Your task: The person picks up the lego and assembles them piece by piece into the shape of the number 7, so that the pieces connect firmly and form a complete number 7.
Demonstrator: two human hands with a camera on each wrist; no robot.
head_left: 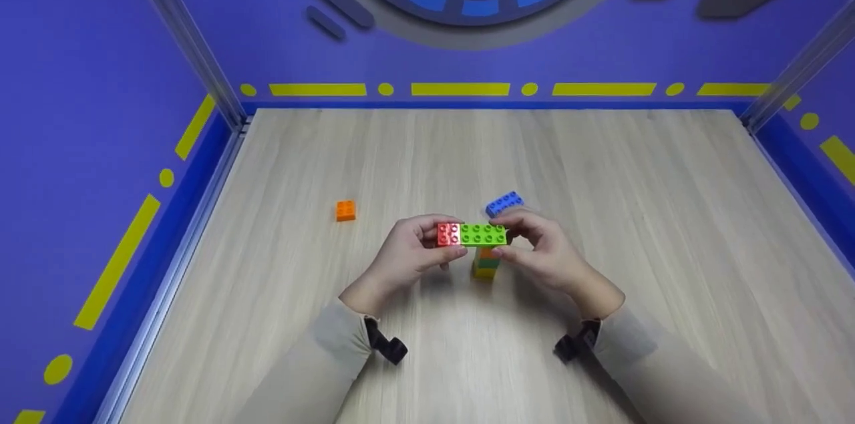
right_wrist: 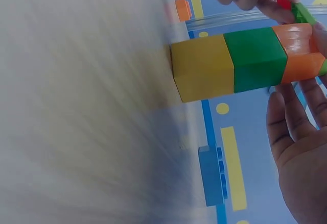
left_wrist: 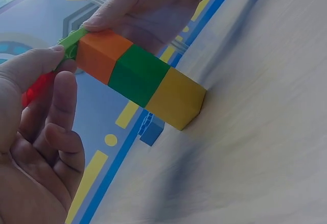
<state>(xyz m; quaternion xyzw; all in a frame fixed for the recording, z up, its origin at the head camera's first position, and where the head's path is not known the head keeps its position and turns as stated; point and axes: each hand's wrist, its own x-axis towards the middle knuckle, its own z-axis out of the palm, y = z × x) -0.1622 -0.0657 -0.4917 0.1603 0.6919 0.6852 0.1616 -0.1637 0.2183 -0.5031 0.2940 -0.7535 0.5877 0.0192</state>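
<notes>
A stack of yellow (left_wrist: 173, 99), dark green (left_wrist: 138, 73) and orange (left_wrist: 104, 53) bricks stands upright on the table, yellow lowest. Across its top lies a long light green brick (head_left: 483, 234), its left part jutting past the stack. At that left end is a red brick (head_left: 448, 234). My left hand (head_left: 411, 250) pinches the red brick, thumb in front and fingers behind, with the thumb tip reaching the light green one. My right hand (head_left: 548, 250) grips the right end of the light green brick between thumb and index finger.
Behind my right hand lies a blue brick (head_left: 504, 203), partly covered by the fingers in the head view. A small orange brick (head_left: 345, 211) sits to the left on the wooden table (head_left: 300, 163). Blue-purple panels (head_left: 434, 63) rise at the back and sides.
</notes>
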